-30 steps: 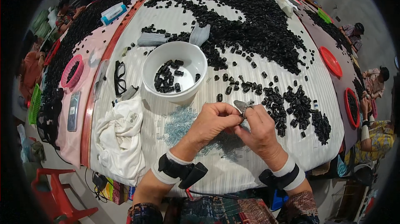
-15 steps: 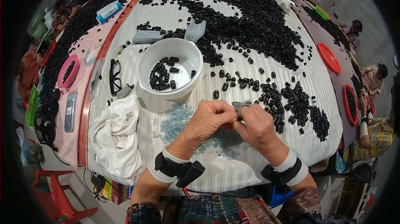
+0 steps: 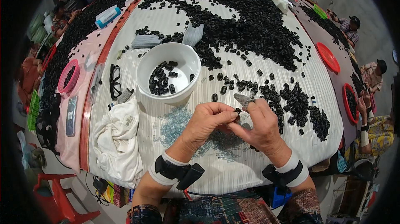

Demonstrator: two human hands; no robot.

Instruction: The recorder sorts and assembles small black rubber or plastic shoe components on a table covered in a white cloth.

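Observation:
Over the middle of the near table, my left hand (image 3: 202, 126) pinches a small black plastic part (image 3: 238, 113) between thumb and forefinger. Close on its right, my right hand (image 3: 263, 130) has curled fingers, with the thumb stretched toward that part. A grey cloth cover (image 3: 244, 98) sits at the right fingertips. A bit of black shows under the right palm; what those fingers hold is hidden. Below both hands lies a spread of small metal springs (image 3: 175, 126). Beyond the left hand stands a white bowl (image 3: 188, 86) with several black barrel-shaped parts (image 3: 160, 80) in it.
A large heap of black parts (image 3: 250, 28) covers the far table; smaller piles (image 3: 296, 103) lie right of my hands. On the left are a white cloth (image 3: 116, 140), eyeglasses (image 3: 116, 81) and a phone (image 3: 71, 115). People sit at both sides, near red baskets (image 3: 350, 103).
My right hand's fingertips and their grey cover have lifted away from the left hand's pinch. The black part between my left fingers now shows. The view has shifted slightly.

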